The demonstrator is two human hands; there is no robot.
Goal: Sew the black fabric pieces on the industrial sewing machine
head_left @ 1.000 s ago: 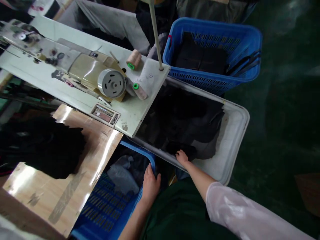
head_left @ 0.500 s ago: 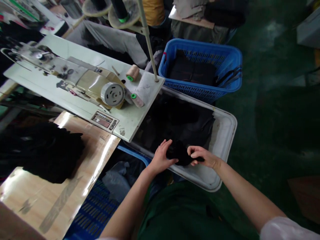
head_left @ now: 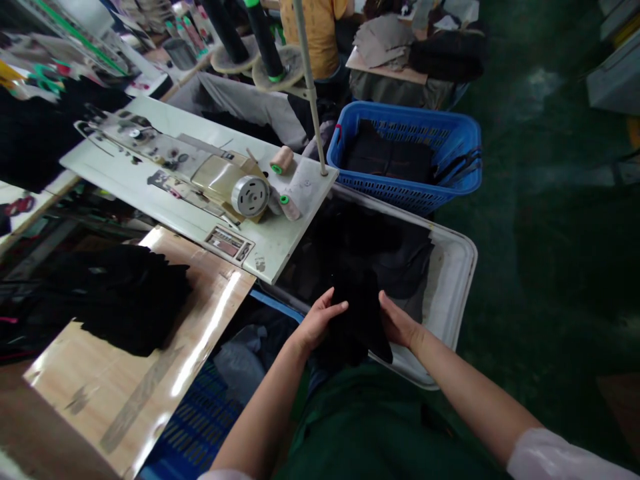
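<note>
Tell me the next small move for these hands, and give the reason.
Probably raise the black cloth a little, evenly: the left hand and right hand hold opposite sides of it, and in this view it overlaps the near rim of the white tray, where it might snag.

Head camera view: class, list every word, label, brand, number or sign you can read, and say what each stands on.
No text can be read.
Pale-framed rectangular inset panel in the pale green-white sewing tabletop: any markings too small and blurred.
Dark smudged patch at that tabletop's corner: no legible letters.
</note>
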